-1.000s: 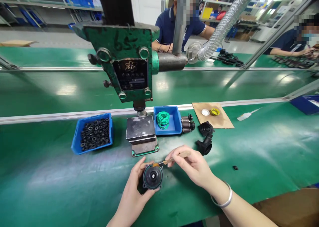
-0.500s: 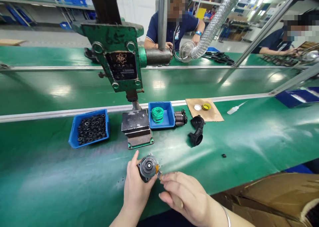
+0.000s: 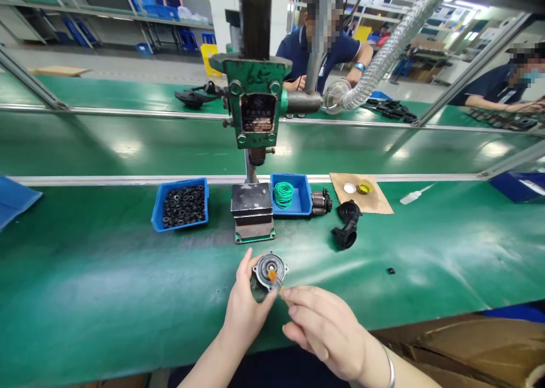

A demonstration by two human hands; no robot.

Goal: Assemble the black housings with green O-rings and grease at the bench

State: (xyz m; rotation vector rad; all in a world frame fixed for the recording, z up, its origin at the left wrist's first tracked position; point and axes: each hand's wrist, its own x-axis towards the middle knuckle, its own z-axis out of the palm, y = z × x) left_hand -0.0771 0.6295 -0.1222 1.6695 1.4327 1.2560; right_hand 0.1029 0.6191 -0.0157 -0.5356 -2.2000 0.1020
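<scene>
My left hand (image 3: 246, 304) is wrapped round the side of a round dark metal housing (image 3: 261, 270) with small lugs on its rim and a ringed top face. Between the fingers of my right hand (image 3: 326, 325) is a small brush (image 3: 278, 284) with amber bristles and a metal ferrule. Its bristle tip lies over the middle of the housing's top. Part of the handle is hidden by my fingers. Just beyond the housing stands the base block (image 3: 252, 199) of a green press (image 3: 258, 101).
Left of the press is a blue bin (image 3: 157, 209) of black rings. Right of it, another blue bin (image 3: 300, 203) holds green rings. Further right are black moulded parts (image 3: 347, 229), brown cardboard (image 3: 381, 197) with a yellow-rimmed pot (image 3: 364, 188), and a dropper bottle (image 3: 411, 197). People sit opposite.
The brush tip has moved from the housing's right rim to its centre. The camera view has turned left, so the bench things appear shifted right.
</scene>
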